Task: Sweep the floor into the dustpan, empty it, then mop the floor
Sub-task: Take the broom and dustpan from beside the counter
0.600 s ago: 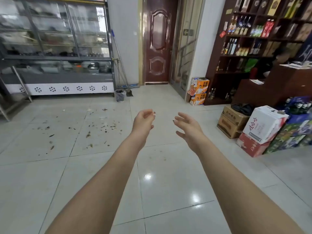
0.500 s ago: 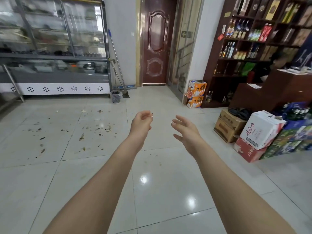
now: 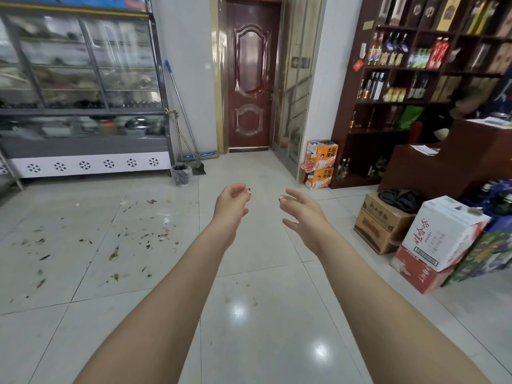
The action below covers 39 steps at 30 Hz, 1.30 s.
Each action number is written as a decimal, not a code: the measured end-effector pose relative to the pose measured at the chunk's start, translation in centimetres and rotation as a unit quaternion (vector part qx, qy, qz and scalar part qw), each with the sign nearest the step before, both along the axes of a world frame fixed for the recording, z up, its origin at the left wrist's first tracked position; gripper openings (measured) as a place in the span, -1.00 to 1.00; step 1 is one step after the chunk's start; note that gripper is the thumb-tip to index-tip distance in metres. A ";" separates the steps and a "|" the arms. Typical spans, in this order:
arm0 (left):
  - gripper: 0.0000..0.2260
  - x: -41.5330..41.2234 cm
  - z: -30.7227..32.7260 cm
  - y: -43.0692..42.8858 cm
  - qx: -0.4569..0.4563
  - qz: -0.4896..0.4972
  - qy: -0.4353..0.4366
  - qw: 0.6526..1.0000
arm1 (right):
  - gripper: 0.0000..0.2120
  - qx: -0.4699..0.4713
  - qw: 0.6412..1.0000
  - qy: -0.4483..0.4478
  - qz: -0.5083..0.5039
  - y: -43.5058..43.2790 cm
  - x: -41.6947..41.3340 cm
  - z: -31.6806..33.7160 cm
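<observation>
Floor (image 3: 263,328) of glossy pale tiles beneath both outstretched hands, with lamp glare nearer than them. Left hand (image 3: 231,206) loosely curled, right hand (image 3: 303,217) with fingers spread, both empty and apart. Debris (image 3: 133,239) strewn left of the left hand. Far beyond the left hand, against the white wall: blue-handled mop (image 3: 177,95), small bin (image 3: 181,174), and a long-handled tool (image 3: 199,169) beside it, broom or dustpan unclear. Glass chiller (image 3: 83,79) further left, brown door (image 3: 249,79) straight ahead, bottle shelves (image 3: 401,79), dark desk (image 3: 457,156) and stacked cartons (image 3: 382,223) right of the right hand.

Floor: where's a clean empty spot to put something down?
The shiny tiles between the scraps and the cardboard boxes, up to the brown door, are mostly bare. Left, scraps litter the floor; right, boxes crowd against the shelves.
</observation>
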<state>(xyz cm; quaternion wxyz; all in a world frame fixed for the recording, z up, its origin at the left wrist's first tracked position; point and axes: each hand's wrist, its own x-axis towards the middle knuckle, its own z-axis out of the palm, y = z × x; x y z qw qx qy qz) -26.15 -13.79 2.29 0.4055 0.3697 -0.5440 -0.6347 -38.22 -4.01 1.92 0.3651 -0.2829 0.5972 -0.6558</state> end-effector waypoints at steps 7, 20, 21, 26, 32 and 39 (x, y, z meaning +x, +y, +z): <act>-0.77 -12.0 -1.1 -2.7 0.000 0.029 0.000 1.000 | -0.55 0.008 0.999 0.021 0.034 -4.4 -12.3 -0.4; -0.75 -29.8 -0.9 -8.6 0.006 0.095 -0.008 0.995 | -0.56 0.024 0.994 0.024 0.099 -12.0 -31.5 -0.7; -0.76 -30.7 -1.0 -9.5 0.007 0.098 -0.009 0.995 | -0.55 0.028 0.993 0.028 0.110 -12.9 -32.4 -0.8; -0.75 -35.5 -1.8 -15.6 0.020 0.097 -0.008 0.995 | -0.50 0.034 0.990 0.043 0.127 -19.3 -37.2 -1.9; -0.74 -40.9 -3.1 -26.2 0.042 0.105 -0.007 0.994 | -0.51 0.057 0.989 0.041 0.130 -30.4 -43.4 -2.9; -0.75 -45.9 -1.4 -39.6 0.036 0.127 -0.008 0.991 | -0.54 0.056 0.989 0.042 0.134 -43.1 -49.4 -1.1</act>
